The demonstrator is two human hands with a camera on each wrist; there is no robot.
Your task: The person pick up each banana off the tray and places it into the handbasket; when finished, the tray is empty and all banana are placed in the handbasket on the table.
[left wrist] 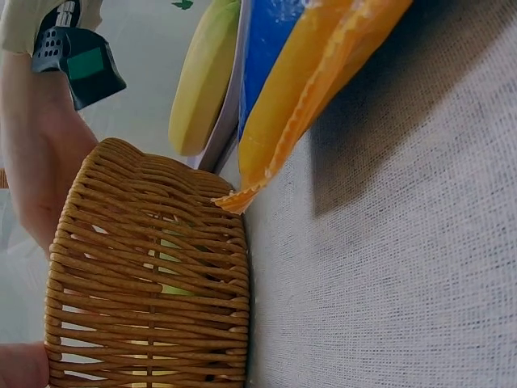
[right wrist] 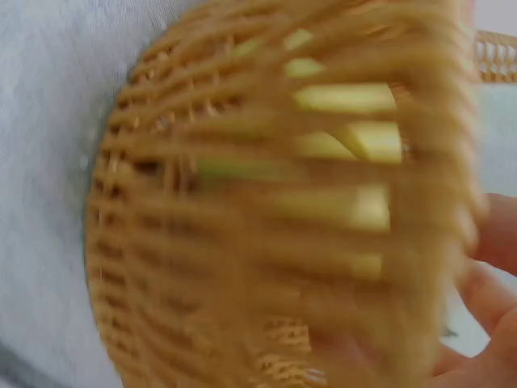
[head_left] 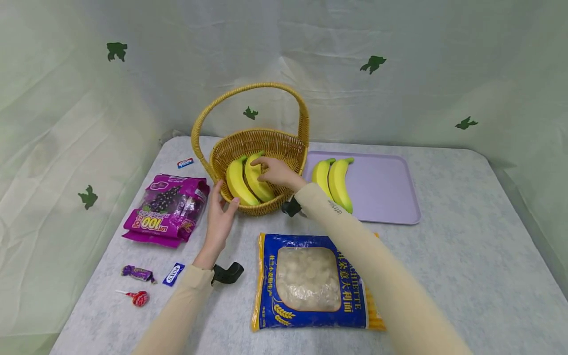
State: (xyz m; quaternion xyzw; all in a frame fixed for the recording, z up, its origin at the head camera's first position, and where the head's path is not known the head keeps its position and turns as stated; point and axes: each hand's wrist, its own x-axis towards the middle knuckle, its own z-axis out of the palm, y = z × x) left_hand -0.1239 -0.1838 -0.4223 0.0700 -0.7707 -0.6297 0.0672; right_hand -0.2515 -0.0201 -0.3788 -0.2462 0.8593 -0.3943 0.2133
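Right hand [head_left: 276, 172]: inside the basket [head_left: 284, 143], fingers curled on the bananas [head_left: 246, 180], gripping them.
Left hand [head_left: 219, 217]: open, fingers straight against the basket's front rim at 7 o'clock.
Bananas: lying inside the basket, leaning on its near wall.
Risk: light basket tipping or sliding toward the pasta bag [head_left: 310, 283] at 6 o'clock if lifted fruit catches the rim.
Second risk: wrist snagging the handle [head_left: 248, 93] overhead.
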